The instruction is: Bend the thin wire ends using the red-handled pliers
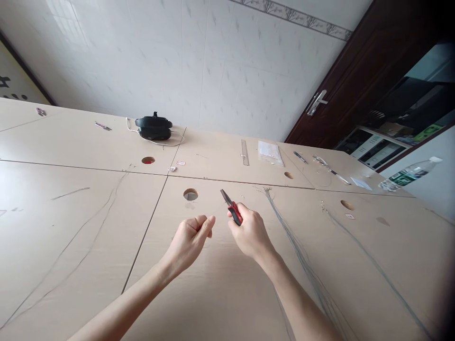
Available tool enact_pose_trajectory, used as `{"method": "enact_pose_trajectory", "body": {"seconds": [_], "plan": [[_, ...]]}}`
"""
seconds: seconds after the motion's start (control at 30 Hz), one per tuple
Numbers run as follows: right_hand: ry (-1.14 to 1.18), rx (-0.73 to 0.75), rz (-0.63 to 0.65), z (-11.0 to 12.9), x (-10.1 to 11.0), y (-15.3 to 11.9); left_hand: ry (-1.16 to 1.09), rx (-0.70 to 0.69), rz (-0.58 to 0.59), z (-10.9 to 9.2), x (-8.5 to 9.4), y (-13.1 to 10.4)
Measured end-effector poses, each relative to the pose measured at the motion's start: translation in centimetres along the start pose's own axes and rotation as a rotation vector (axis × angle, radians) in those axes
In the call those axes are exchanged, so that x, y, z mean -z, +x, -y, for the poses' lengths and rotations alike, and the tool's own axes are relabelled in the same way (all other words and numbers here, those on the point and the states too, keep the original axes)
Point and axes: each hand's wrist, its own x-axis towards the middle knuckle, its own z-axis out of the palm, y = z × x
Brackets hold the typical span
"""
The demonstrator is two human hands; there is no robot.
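Note:
My right hand [249, 230] is wrapped round the handles of small red and black pliers [235, 213], their dark jaws pointing up and to the left. To its left, my left hand [192, 237] is closed above the table, thumb pressed on the curled fingers; what it pinches, if anything, is too small to make out. The two hands are apart. Right of them, a bundle of thin grey wires [296, 248] with small pieces at its far end lies on the table [213, 293].
Another wire bundle [373, 263] lies at the right, loose wires [83, 218] at the left. Farther back are a black device [154, 128], a ruler [245, 152], a plastic packet [270, 153], a pen [300, 157] and a bottle [408, 174]. The tabletop has round holes [191, 194].

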Motion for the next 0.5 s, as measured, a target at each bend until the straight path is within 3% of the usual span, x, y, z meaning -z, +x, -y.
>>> {"method": "enact_pose_trajectory", "body": {"seconds": [0.13,0.27,0.37,0.5], "plan": [[-0.009,-0.028,0.023,-0.1,-0.2,-0.1,-0.073,-0.094,-0.122,0.9,0.5,-0.3],[-0.038,-0.029,0.010,-0.7,-0.2,-0.1,-0.294,-0.218,-0.259,1.1,1.9,-1.4],[-0.059,-0.023,-0.019,-1.4,-0.1,0.1,-0.419,-0.265,-0.218,0.7,3.6,-3.4],[-0.070,-0.046,-0.050,-2.1,0.1,0.5,-0.291,-0.204,-0.052,0.5,5.7,-7.5]]}}
